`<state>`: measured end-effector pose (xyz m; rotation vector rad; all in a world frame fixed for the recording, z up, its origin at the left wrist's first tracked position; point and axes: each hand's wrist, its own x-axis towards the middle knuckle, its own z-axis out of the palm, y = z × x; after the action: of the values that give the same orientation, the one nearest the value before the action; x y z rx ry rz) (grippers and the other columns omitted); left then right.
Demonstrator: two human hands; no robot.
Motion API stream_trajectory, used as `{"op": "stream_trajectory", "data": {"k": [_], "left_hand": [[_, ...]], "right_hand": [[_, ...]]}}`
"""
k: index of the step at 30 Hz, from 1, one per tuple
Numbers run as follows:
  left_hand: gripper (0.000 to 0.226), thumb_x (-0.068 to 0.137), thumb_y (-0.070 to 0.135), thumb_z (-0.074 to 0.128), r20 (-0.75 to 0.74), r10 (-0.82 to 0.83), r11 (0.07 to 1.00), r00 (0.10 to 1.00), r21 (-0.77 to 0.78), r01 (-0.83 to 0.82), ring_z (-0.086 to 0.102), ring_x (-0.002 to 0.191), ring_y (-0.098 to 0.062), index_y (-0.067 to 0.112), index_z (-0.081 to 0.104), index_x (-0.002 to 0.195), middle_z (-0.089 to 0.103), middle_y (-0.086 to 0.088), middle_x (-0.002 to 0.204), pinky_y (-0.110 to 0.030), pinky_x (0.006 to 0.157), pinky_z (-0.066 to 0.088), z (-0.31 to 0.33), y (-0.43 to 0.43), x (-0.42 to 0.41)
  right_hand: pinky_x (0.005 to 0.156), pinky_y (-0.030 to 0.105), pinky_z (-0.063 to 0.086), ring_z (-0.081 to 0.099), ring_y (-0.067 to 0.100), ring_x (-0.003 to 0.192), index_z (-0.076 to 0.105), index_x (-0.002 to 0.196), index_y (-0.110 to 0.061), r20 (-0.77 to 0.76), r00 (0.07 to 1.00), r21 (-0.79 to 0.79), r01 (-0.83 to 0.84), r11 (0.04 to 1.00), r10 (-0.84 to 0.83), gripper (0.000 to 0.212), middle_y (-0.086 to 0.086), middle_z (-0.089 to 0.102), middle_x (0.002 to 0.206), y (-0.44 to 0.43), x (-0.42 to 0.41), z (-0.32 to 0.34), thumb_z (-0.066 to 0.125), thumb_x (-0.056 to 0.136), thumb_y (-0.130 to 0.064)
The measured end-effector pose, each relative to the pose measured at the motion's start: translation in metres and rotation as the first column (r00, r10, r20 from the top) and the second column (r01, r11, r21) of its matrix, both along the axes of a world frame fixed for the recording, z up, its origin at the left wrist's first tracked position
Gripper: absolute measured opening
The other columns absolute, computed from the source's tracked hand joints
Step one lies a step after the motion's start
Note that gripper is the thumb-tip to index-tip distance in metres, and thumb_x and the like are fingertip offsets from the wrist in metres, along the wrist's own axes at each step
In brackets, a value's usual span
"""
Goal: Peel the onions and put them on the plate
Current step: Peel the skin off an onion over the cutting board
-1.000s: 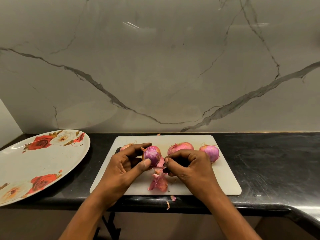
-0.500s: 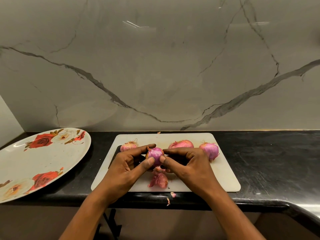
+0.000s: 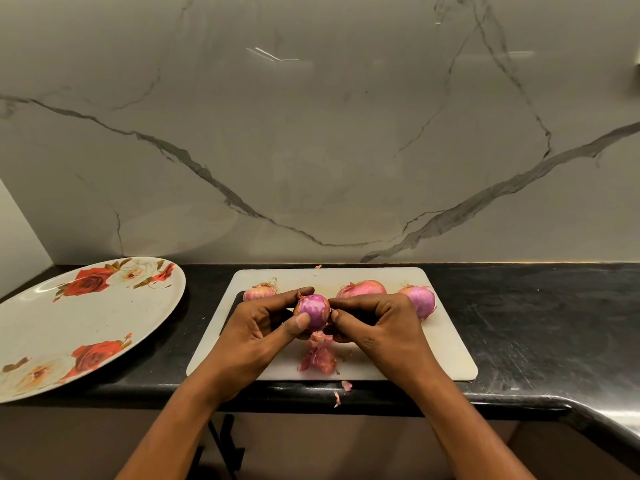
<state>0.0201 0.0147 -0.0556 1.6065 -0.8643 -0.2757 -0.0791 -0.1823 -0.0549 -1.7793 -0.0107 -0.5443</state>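
Note:
A partly peeled purple onion point(image 3: 313, 315) is held above the white cutting board point(image 3: 446, 355). My left hand point(image 3: 258, 337) grips it between thumb and fingers. My right hand point(image 3: 377, 327) pinches at its right side with thumb and curled fingers. Three more onions lie along the board's far side: one at the left point(image 3: 258, 292), one in the middle point(image 3: 363, 289), one at the right point(image 3: 420, 301). A pile of peeled skin point(image 3: 318, 358) lies on the board under my hands. The large rose-patterned plate point(image 3: 69, 327) sits on the left with nothing on it.
The black countertop point(image 3: 536, 323) runs to the right and curves toward me at the far right. A marble wall point(image 3: 311, 133) stands right behind the board. Small skin scraps point(image 3: 341, 393) lie on the counter's front edge.
My hands have lifted the onion slightly and drawn together around it. My right hand has moved from below the onion to pinch its right side.

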Motion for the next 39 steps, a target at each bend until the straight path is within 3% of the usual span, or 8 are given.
{"op": "stream_trajectory", "data": {"k": [3,8,15,21,26,33,39], "left_hand": [[0.047,0.092,0.023,0.07,-0.007,0.012,1.0,1.0,-0.001,-0.012,0.07,0.121,-0.017,0.024,0.063,0.139,0.072,0.014,0.132,-0.029,0.095,0.061,-0.0013,-0.0003,0.0008],[0.046,0.091,0.024,0.072,0.018,0.024,1.0,1.0,0.019,-0.024,0.071,0.119,-0.017,0.028,0.064,0.136,0.073,0.014,0.13,-0.025,0.094,0.06,-0.0014,0.0003,0.0011],[0.046,0.09,0.024,0.071,-0.009,0.004,1.0,1.0,-0.005,-0.004,0.07,0.122,-0.013,0.024,0.066,0.135,0.073,0.015,0.13,-0.026,0.094,0.06,-0.0025,-0.0001,0.0021],[0.046,0.091,0.022,0.072,-0.019,0.023,0.999,1.0,-0.039,-0.024,0.071,0.119,-0.021,0.023,0.065,0.137,0.072,0.009,0.13,-0.031,0.096,0.06,-0.0041,-0.0019,0.0039],[0.05,0.088,0.024,0.078,-0.002,0.072,0.997,0.997,-0.041,-0.072,0.07,0.121,-0.025,0.024,0.066,0.137,0.069,0.003,0.132,-0.042,0.101,0.06,-0.0068,0.0,0.0067],[0.049,0.088,0.02,0.078,0.011,0.054,0.998,0.998,-0.03,-0.054,0.071,0.118,-0.019,0.023,0.066,0.136,0.069,0.013,0.127,-0.031,0.097,0.06,-0.004,-0.0011,0.0031],[0.048,0.089,0.019,0.075,-0.026,0.032,0.999,0.999,-0.043,-0.033,0.073,0.116,-0.022,0.023,0.066,0.136,0.071,0.009,0.128,-0.03,0.096,0.06,-0.0033,-0.0004,0.0031]], "right_hand": [[0.074,0.029,0.066,0.081,0.014,0.085,0.079,0.105,-0.034,0.015,1.0,-0.01,0.015,1.0,-0.015,0.022,-0.008,0.083,0.093,0.0015,-0.0008,-0.001,0.074,0.096,-0.015],[0.08,0.037,0.067,0.08,0.011,0.09,0.082,0.11,-0.026,-0.005,0.999,-0.036,0.036,0.999,-0.036,0.02,-0.01,0.082,0.097,-0.0004,0.0006,-0.002,0.081,0.09,-0.028],[0.073,0.027,0.065,0.081,0.013,0.083,0.081,0.104,-0.029,0.026,0.999,-0.01,0.021,1.0,-0.02,0.023,-0.007,0.083,0.09,-0.0014,0.0005,-0.0029,0.076,0.094,-0.009],[0.075,0.034,0.067,0.08,0.012,0.083,0.08,0.1,-0.036,0.024,0.998,-0.036,0.066,0.997,-0.066,0.026,-0.011,0.082,0.09,0.0002,0.0004,-0.0036,0.074,0.096,-0.011],[0.073,0.035,0.067,0.08,0.012,0.081,0.083,0.101,-0.03,0.031,0.997,-0.1,0.071,0.992,-0.068,0.01,-0.012,0.082,0.089,-0.0005,0.0004,-0.0049,0.08,0.092,-0.027],[0.074,0.034,0.067,0.079,0.011,0.078,0.085,0.098,-0.02,0.022,0.997,-0.139,0.082,0.987,-0.08,0.009,-0.009,0.081,0.084,-0.002,0.0004,-0.0057,0.078,0.094,-0.016],[0.075,0.037,0.067,0.079,0.013,0.079,0.084,0.094,-0.02,0.007,0.995,-0.144,0.103,0.984,-0.103,0.007,-0.008,0.08,0.083,-0.0033,0.0028,-0.0076,0.078,0.094,-0.017]]}}
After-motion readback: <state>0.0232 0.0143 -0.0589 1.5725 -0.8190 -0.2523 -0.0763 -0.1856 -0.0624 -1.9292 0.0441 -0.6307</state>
